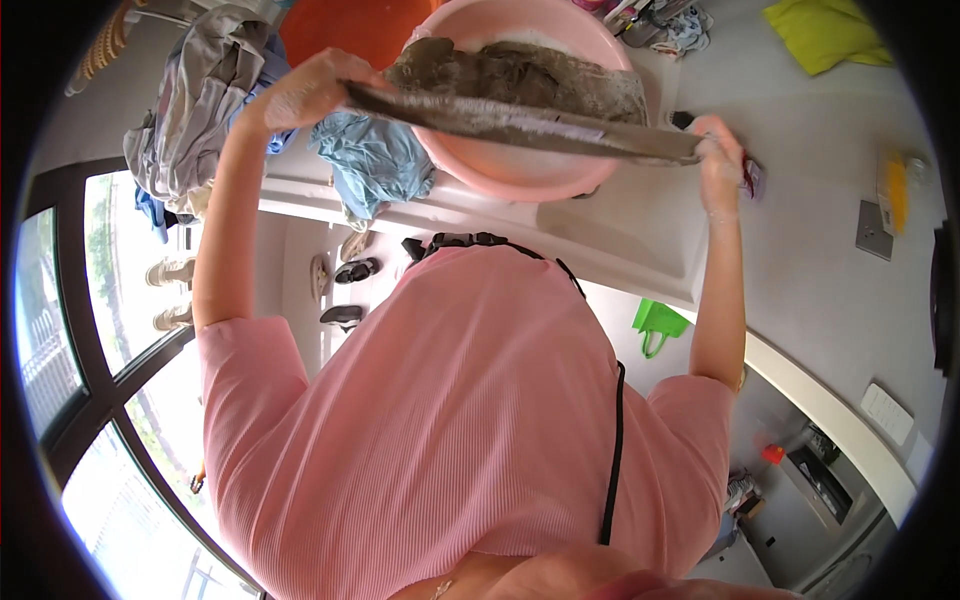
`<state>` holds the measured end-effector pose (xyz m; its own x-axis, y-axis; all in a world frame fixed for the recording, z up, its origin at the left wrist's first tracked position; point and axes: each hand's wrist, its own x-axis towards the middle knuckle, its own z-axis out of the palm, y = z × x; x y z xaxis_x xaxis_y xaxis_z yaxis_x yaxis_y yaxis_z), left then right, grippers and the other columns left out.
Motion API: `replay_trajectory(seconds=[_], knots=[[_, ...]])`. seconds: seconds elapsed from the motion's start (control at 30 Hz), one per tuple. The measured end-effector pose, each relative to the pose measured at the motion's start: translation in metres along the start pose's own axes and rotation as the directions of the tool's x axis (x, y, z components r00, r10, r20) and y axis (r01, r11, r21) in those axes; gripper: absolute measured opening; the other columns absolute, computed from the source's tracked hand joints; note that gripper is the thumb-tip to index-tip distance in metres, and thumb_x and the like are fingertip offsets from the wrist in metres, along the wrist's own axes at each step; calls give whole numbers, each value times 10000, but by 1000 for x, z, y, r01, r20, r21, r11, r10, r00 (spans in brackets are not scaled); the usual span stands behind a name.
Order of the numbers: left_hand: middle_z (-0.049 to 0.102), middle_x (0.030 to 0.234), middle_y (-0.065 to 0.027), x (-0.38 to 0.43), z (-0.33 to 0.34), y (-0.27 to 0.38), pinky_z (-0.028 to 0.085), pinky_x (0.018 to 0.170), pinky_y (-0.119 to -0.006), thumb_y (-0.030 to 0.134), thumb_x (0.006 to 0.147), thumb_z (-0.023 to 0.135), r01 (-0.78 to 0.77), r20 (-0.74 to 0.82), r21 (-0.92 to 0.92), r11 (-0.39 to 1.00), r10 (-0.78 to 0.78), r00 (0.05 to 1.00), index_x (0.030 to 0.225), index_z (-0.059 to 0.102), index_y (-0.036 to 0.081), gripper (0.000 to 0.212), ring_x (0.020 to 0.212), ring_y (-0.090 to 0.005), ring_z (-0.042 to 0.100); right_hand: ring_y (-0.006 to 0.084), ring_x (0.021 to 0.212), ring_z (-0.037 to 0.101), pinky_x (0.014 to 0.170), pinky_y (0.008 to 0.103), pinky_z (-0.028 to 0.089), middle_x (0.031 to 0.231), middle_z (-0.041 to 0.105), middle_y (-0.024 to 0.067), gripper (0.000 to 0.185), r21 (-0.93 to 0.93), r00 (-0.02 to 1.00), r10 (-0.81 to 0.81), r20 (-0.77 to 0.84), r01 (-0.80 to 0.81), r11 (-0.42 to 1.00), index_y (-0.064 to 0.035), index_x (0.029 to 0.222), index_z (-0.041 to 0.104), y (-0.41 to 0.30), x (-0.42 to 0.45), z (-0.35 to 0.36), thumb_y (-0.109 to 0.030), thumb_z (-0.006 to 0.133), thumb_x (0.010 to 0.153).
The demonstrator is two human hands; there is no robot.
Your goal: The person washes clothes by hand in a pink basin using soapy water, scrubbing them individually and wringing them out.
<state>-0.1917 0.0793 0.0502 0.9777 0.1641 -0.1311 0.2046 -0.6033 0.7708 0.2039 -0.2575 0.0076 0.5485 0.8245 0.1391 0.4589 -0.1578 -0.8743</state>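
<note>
A wet grey-brown garment (517, 124) is stretched taut between my hands, its edge running across the front of a pink plastic basin (510, 176). My left hand (319, 88), with suds on its skin, grips one end of that edge. At the other end, my right hand (716, 154) is closed on the fabric. The rest of the cloth hangs in folds into the basin behind the edge, with whitish suds around it. What lies under the cloth in the basin is hidden.
An orange basin (352, 34) stands behind my left hand. A light blue crumpled cloth (375, 161) lies on the pale counter (630, 232) beside the pink basin. Grey garments (199, 97) are heaped at the left. A yellow-green cloth (825, 34) is at the upper right.
</note>
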Motion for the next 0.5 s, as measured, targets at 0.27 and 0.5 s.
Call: replay_trajectory(seconds=[0.27,0.5], knots=[[676,1009,-147,-6,53,-5,485,891,-396,-1,787,579,151,220,306,940,-225,949,1074,683,32,306,1003,-318,637,140,692,563,669,293,462,743,615,62,158,-198,958,71,277,-15,980,-23,872,598,50,-35,30,-11,456,804],[673,930,-113,74,54,6,512,743,-430,326,953,578,-13,309,436,900,-136,941,951,649,53,282,884,-299,658,257,755,651,729,332,497,795,664,135,138,-199,985,-18,171,52,979,-24,899,638,7,8,67,-151,587,884]])
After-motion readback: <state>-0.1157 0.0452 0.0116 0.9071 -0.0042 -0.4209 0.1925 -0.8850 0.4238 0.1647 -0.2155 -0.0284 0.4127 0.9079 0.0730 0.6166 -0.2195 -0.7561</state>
